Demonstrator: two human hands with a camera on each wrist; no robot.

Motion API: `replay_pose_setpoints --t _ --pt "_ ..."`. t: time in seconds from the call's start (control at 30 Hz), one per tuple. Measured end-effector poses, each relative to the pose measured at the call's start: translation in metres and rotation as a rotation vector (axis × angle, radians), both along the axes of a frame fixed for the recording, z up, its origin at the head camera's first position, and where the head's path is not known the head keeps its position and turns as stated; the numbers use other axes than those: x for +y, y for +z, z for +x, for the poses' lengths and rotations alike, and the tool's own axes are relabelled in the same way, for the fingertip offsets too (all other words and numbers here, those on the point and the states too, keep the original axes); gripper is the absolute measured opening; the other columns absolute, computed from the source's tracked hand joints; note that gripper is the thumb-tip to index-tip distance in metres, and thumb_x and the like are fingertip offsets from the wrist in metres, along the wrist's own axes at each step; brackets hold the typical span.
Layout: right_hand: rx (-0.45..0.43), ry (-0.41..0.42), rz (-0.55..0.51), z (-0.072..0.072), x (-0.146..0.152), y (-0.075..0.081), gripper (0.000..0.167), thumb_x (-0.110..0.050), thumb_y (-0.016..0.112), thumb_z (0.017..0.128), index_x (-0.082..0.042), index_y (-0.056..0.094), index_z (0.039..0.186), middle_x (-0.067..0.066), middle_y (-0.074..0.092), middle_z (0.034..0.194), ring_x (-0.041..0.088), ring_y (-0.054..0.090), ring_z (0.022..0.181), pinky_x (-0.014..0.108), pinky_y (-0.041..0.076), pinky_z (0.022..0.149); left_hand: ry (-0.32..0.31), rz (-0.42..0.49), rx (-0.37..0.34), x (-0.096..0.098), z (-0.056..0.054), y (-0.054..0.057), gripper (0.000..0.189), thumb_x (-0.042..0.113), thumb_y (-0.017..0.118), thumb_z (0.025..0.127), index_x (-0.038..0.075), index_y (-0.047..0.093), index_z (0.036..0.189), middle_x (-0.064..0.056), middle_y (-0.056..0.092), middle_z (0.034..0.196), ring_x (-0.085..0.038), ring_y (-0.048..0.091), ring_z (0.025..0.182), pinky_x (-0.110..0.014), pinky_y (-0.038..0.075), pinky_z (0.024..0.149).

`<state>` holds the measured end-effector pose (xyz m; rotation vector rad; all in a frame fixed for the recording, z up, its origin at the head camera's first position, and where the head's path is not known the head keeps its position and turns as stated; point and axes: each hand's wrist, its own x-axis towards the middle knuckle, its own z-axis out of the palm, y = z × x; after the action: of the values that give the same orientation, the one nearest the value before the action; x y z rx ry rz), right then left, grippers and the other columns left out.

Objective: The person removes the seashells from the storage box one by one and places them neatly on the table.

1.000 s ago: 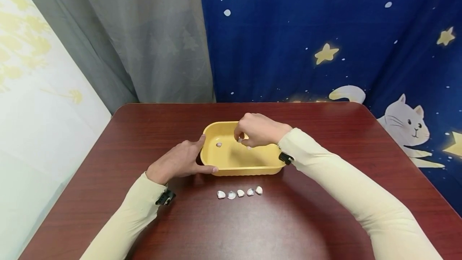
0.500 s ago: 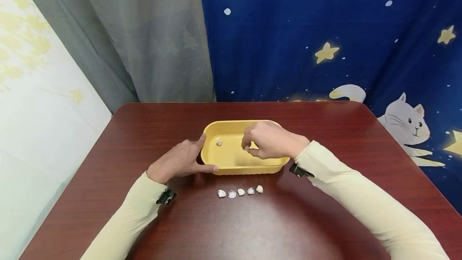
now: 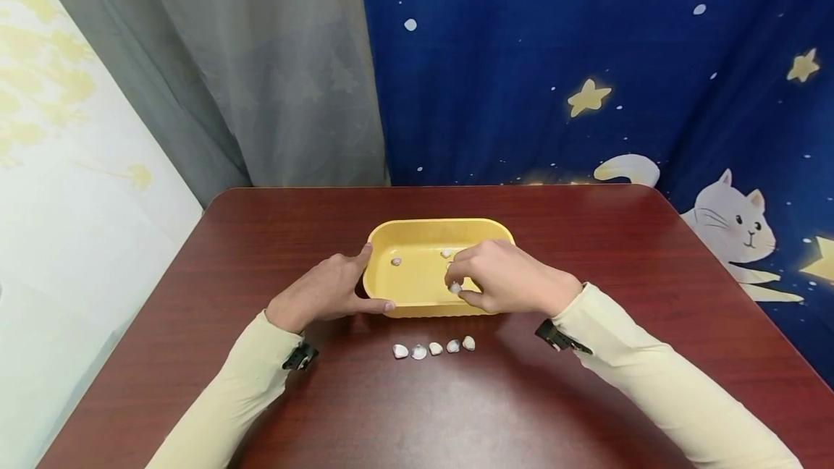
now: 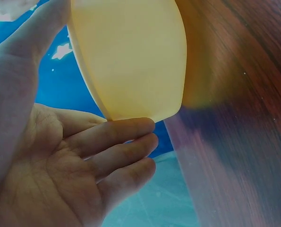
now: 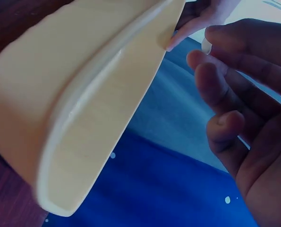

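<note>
My right hand (image 3: pixel 504 277) pinches a small white seashell (image 3: pixel 455 287) between thumb and fingertips, above the near side of a yellow plastic tub (image 3: pixel 439 308). The right wrist view shows the shell (image 5: pixel 206 46) edge-on at the fingertips. My left hand (image 3: pixel 326 286) rests against the tub's left end, thumb on the near rim and forefinger by the far-left rim. In the left wrist view its fingers (image 4: pixel 126 137) lie fairly straight against the tub wall. Inside the tub are a shell (image 3: pixel 396 261) at left and another shell (image 3: pixel 446 253) near the middle; the right hand hides part of the interior.
Several shells (image 3: pixel 435 348) lie in a row on the dark red-brown table (image 3: pixel 293 411), in front of the tub. A grey curtain (image 3: pixel 293 93) and a blue starry curtain (image 3: pixel 495 93) hang behind the table. A pale patterned sheet (image 3: pixel 78 223) is at the left.
My right hand has moved right and toward me, bringing the pinched shell from mid-tub to over the near rim. The left hand, the tub and the row of shells stay put.
</note>
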<state>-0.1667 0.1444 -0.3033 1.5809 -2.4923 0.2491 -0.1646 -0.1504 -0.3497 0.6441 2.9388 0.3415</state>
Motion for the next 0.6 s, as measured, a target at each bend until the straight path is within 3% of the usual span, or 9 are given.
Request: replay_pose_setpoints --t 0.2,0.43,0.6 --pt "0.016 -0.004 0.002 0.006 0.010 -0.007 0.010 -0.009 0.074 0.083 -0.019 0.073 0.086 -0.009 0.069 0.079 0.001 0.054 0.065 0.024 0.051 0.065 0.005 -0.006 -0.005 0.001 0.001 0.001 0.117 0.069 0.074 0.076 -0.004 0.028 0.156 -0.016 0.066 0.087 -0.021 0.062 0.083 -0.041 0.056 0.082" --pt "0.020 -0.017 -0.001 0.012 0.019 -0.016 0.012 -0.010 0.077 0.081 -0.020 0.073 0.086 -0.011 0.067 0.078 -0.001 0.050 0.061 0.022 0.048 0.061 0.001 -0.008 0.000 0.001 0.001 0.001 0.117 0.069 0.074 0.076 -0.004 0.028 0.156 -0.013 0.063 0.080 -0.021 0.062 0.080 -0.040 0.055 0.080" --pt "0.020 -0.008 -0.005 0.019 0.021 -0.021 0.012 -0.011 0.078 0.080 -0.019 0.074 0.088 -0.010 0.067 0.080 0.000 0.056 0.066 0.022 0.051 0.063 0.003 -0.010 -0.002 0.002 0.001 0.001 0.117 0.068 0.074 0.076 -0.004 0.028 0.156 -0.009 0.057 0.071 -0.020 0.059 0.075 -0.038 0.054 0.076"
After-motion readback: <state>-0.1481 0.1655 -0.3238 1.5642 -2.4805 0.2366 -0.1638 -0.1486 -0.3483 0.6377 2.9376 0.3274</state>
